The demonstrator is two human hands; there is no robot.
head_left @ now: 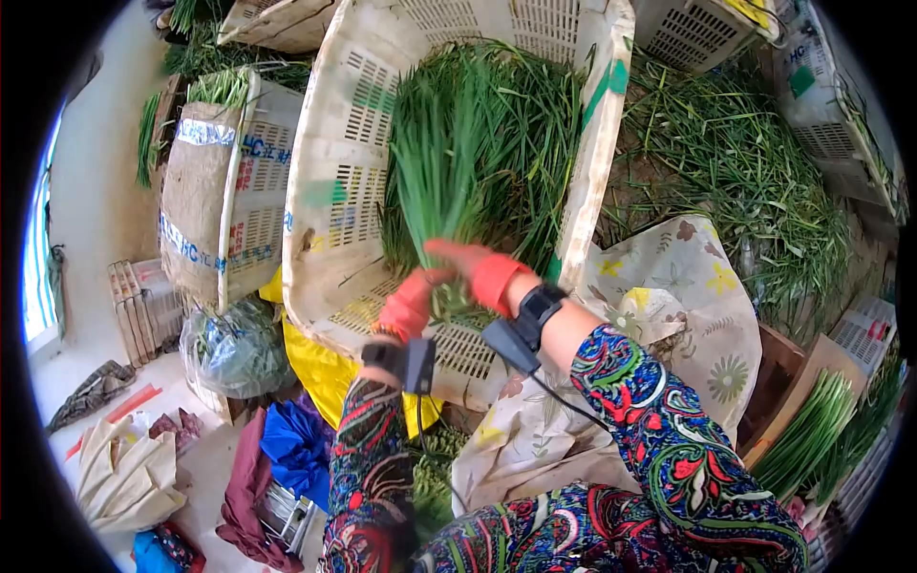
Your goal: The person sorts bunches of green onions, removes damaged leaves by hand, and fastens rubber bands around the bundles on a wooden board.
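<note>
A bunch of long green chives [437, 177] fans out, blurred by motion, over the large white plastic crate [334, 153]. My left hand [411, 298], in an orange-red glove, is closed at the lower end of the bunch. From the other side, my right hand [480, 272], gloved alike, presses against the stems with its fingers fairly straight and together. Parts of both hands' fingers are hidden by the stems and each other. Loose green leaves [521, 143] fill the crate's far part, beneath the bunch.
Cut leaves [735, 162] lie heaped on the right. A flowered cloth [669, 306] drapes beside my right arm. Trimmed chives [812, 430] lie in a box at lower right. On the left stand a sacking-wrapped crate [198, 201] and a plastic bag [234, 349].
</note>
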